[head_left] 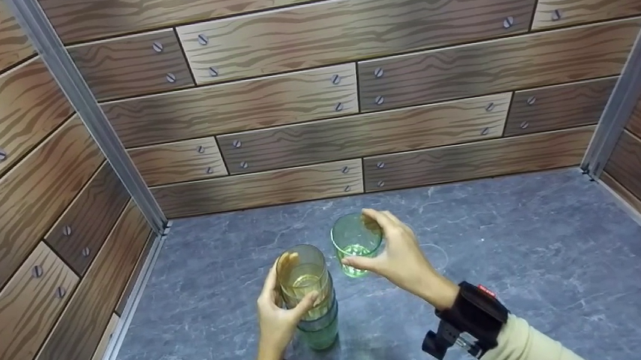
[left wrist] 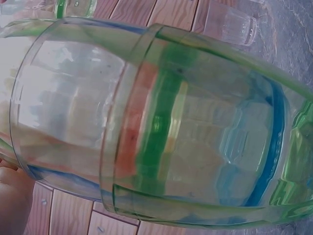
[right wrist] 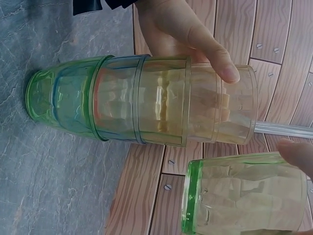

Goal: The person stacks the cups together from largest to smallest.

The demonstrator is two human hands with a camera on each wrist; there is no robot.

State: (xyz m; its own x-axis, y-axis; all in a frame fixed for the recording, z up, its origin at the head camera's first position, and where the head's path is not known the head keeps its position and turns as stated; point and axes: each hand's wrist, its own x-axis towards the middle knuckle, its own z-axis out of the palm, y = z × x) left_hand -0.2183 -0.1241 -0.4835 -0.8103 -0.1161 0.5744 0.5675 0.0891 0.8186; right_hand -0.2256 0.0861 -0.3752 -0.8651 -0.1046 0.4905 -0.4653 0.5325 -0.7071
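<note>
My left hand (head_left: 279,317) grips the upper part of a tall stack of nested see-through cups (head_left: 320,328), thumb on the near side and fingers behind. In the right wrist view the stack (right wrist: 117,98) runs from a green cup at the bottom through blue and reddish tints to amber and pale cups at the top. Its base is at the tabletop. My right hand (head_left: 398,255) holds a single green cup (head_left: 353,255) between thumb and fingers, off to the right of the stack. This cup (right wrist: 244,196) is upright, level with the stack's upper end in the right wrist view.
A colourless clear cup (left wrist: 232,24) stands on the grey marbled tabletop (head_left: 546,251); only its faint rim shows in the head view, beside my right wrist. Wood-patterned panels (head_left: 358,85) wall the back and both sides, with metal posts (head_left: 89,110) in the corners.
</note>
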